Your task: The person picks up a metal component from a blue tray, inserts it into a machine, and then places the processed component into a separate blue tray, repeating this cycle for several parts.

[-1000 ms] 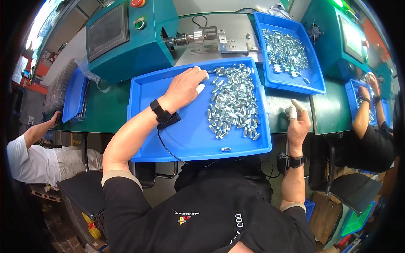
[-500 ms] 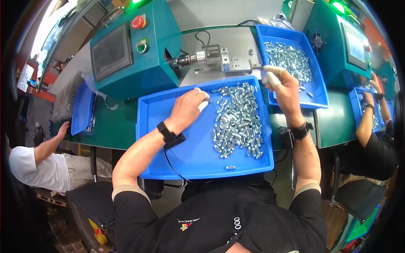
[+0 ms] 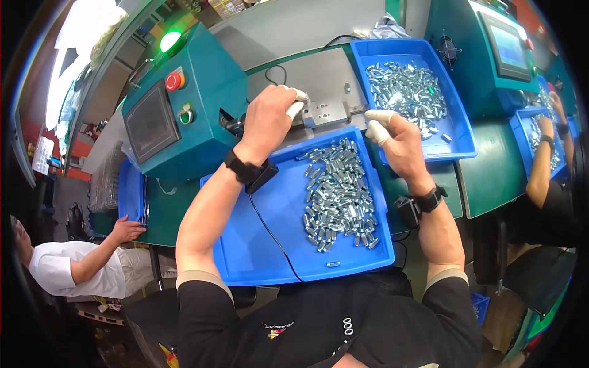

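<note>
Head view: big blue tray at worktop's front edge, small metal parts heaped along its R side, one lone part nr its front edge; 2nd blue tray, back R, has more parts spread inside. L hand nearly pinched at metal fixture behind big tray, can't tell if holding a part; R hand half-open by 2nd tray's L edge, nothing seen btwn thumb + index.
</note>
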A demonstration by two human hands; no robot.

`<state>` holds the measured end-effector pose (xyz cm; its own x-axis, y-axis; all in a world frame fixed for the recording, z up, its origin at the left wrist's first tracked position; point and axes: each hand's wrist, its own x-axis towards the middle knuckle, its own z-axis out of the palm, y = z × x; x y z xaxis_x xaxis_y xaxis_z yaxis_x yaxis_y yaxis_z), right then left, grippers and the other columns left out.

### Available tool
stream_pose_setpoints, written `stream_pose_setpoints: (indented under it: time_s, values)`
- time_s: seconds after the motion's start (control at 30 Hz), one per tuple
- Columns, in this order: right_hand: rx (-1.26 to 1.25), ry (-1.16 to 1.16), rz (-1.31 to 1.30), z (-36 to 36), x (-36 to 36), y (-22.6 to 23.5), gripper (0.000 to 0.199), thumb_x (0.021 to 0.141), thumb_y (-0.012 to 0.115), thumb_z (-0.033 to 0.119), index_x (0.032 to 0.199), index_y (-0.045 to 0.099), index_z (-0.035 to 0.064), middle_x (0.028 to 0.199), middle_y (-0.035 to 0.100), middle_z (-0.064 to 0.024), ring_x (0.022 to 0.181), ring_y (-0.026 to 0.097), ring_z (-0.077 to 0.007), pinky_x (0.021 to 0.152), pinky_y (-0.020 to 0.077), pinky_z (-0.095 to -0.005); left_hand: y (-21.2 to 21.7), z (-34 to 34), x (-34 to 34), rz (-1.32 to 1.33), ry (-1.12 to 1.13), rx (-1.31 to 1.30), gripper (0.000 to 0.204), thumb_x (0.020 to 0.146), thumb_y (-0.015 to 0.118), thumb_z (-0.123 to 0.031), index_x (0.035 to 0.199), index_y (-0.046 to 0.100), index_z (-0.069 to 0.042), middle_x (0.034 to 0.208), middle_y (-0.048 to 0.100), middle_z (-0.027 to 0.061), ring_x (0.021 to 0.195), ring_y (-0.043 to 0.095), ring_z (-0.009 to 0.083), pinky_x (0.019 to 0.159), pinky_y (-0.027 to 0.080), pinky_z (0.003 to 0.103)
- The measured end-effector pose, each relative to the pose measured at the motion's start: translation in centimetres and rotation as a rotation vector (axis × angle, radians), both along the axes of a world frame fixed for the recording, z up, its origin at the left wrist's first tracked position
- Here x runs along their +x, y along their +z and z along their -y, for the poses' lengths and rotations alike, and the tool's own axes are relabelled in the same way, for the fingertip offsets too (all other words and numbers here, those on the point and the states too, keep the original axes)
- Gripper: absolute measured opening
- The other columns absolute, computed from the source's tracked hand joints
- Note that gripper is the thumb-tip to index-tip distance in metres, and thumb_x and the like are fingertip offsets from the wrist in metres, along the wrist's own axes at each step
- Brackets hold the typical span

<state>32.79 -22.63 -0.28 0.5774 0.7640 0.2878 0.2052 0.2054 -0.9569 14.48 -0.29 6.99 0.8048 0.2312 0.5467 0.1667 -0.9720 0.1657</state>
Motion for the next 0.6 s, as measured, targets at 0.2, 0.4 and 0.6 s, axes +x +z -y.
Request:
stream_pose_setpoints:
  time_s: [0.2, 0.4, 0.6]
  values:
    - [-0.076, 0.0, 0.111, 0.1, 0.1, 0.1, 0.027, 0.104, 0.072, 0.009, 0.129, 0.074, -0.0027, 0.102, 0.08, -0.0073, 0.089, 0.072, -0.0097, 0.079, 0.0578, -0.0273, -0.7, -1.4, 1.0, -0.109, 0.036, 0.029, 0.019, 0.089, 0.074, -0.005, 0.106, 0.08, -0.009, 0.087, 0.068, 0.0093, 0.09, 0.064, 0.0316, 0.078, 0.053, 0.044]
    - [-0.117, 0.01, 0.157, 0.4, 0.0, 0.6, 0.027, 0.103, 0.073, 0.008, 0.128, 0.074, -0.0036, 0.106, 0.082, -0.0103, 0.094, 0.074, -0.0106, 0.083, 0.0592, -0.0271, -1.0, -1.1, 0.8, -0.122, 0.028, 0.074, 0.019, 0.089, 0.073, -0.004, 0.106, 0.079, -0.008, 0.088, 0.067, 0.0097, 0.091, 0.064, 0.0324, 0.08, 0.052, 0.045]
    - [-0.028, -0.057, 0.209, -0.3, -0.5, -0.4, 0.024, 0.1, 0.076, 0.014, 0.12, 0.078, 0.0005, 0.092, 0.081, -0.0137, 0.079, 0.074, -0.0147, 0.074, 0.0587, -0.0306, -1.1, -0.4, -0.3, -0.012, -0.067, 0.331, 0.021, 0.087, 0.074, -0.002, 0.107, 0.079, -0.005, 0.092, 0.07, 0.0119, 0.099, 0.066, 0.034, 0.089, 0.054, 0.046]
